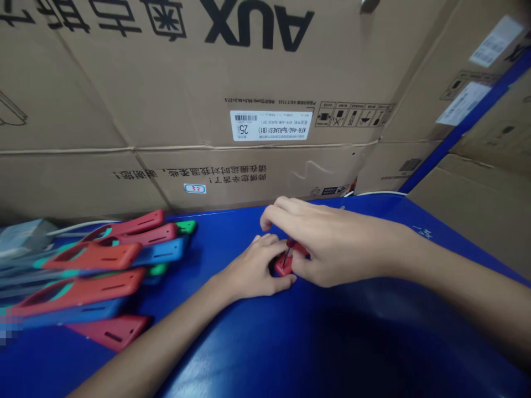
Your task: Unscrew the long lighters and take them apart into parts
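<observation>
My right hand (327,240) is closed around a small screwdriver (289,246), its red handle mostly covered by the fingers. The thin shaft slants down onto a red plastic piece (284,268) that lies on the blue table. My left hand (259,265) curls around the near side of that piece, thumb and fingers gripping its edges and steadying it against the tabletop. Between them my hands cover much of the piece, so its full shape is hidden. I cannot make out a screw at the tip.
Several red, orange, blue and green plastic handles (103,256), with blurred grey parts, lie piled to the left. A grey box-like object (27,235) with a white cable sits behind them. Large cardboard boxes (199,121) stand along the back edge of the blue table (232,342).
</observation>
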The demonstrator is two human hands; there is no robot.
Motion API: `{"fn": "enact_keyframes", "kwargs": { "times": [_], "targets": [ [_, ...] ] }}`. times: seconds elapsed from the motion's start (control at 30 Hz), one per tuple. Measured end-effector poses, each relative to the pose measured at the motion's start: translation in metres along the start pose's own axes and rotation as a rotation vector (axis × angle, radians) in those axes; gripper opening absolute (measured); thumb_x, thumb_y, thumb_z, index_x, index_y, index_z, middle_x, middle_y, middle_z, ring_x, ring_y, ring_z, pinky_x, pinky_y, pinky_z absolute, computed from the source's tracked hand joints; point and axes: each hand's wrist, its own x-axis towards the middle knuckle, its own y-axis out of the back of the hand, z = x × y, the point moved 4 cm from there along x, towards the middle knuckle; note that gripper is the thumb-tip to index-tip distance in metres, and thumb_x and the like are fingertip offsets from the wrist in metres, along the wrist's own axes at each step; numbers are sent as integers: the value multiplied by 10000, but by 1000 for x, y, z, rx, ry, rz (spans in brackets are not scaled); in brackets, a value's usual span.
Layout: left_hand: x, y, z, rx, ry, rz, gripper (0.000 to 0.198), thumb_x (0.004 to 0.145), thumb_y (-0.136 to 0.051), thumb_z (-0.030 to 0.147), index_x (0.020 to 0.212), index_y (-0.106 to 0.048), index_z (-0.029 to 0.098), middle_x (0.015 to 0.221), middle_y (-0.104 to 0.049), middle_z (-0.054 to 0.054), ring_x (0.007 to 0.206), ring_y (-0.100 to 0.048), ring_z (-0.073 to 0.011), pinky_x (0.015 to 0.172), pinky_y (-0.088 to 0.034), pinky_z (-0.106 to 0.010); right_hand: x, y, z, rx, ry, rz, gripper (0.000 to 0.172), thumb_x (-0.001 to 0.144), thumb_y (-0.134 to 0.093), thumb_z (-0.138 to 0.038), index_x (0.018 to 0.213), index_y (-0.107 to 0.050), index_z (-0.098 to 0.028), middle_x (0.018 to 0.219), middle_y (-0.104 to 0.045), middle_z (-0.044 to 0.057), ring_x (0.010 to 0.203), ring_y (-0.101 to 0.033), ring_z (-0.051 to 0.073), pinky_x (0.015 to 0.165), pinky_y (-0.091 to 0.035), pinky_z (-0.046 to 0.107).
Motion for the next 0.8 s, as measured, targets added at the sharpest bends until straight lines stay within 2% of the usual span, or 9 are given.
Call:
{"fn": "enact_keyframes", "kwargs": {
  "times": [0.2,0.27,0.37,0.43,0.5,0.57,0.67,0.73,0.8],
  "targets": [
    [0,2,2,-9,-3,4,204,753,-702,328,858,-594,191,1005,-590,-70,983,-553,-276,917,-466,-466,-2,-3,6,-179,-149,-13,143,969,-456,-283,1025,-514,-165,730,-606,32,592,-563,174,500,-278,272],
    [0,2,2,-18,0,13,196,746,-711,317,842,-591,195,1013,-581,-65,1002,-542,-268,913,-471,-444,-2,-4,7,-114,-109,-24,108,928,-504,-185,1033,-529,-175,805,-624,42,676,-585,176,537,-326,263],
    [-1,3,1,-38,1,29,180,739,-716,279,850,-600,197,1020,-575,-52,994,-538,-245,880,-481,-401,-5,-5,7,116,-24,-54,377,790,-550,-15,1117,-542,-202,1055,-614,63,866,-592,164,647,-425,241],
    [-1,3,1,-54,-2,35,156,747,-708,260,842,-602,198,995,-579,-37,964,-543,-226,856,-483,-377,-9,-5,9,220,-15,-75,428,743,-542,22,1109,-561,-201,1062,-623,53,860,-594,149,650,-450,231],
    [-1,4,1,-66,-6,44,147,755,-709,262,810,-589,197,963,-576,-28,946,-543,-216,846,-478,-364,-14,-4,14,305,-29,-57,353,747,-544,19,1025,-597,-192,965,-659,22,801,-609,130,645,-468,223],
    [-1,4,1,-73,-8,55,170,763,-715,274,778,-564,196,931,-566,-21,924,-542,-206,834,-474,-350,-23,-1,22,394,-54,48,239,773,-573,-24,942,-613,-188,883,-676,-1,765,-627,119,676,-495,229],
    [-1,5,1,-81,-4,70,195,781,-714,287,757,-544,197,888,-553,-12,860,-544,-183,795,-471,-323,-43,1,44,504,-190,358,90,792,-653,-174,869,-612,-195,843,-680,6,766,-648,139,711,-527,268],
    [-1,6,1,-81,1,71,197,787,-714,294,757,-546,196,876,-549,-9,825,-546,-172,766,-469,-310,-58,-9,62,608,-330,512,143,771,-703,-276,846,-612,-195,793,-675,18,707,-645,146,645,-530,275],
    [-2,7,0,-76,2,61,199,794,-713,303,761,-550,195,858,-546,-3,788,-549,-160,735,-467,-295,-69,-29,80,788,-449,560,233,744,-738,-339,850,-602,-181,714,-656,18,590,-611,127,533,-500,254]
  ]
}}
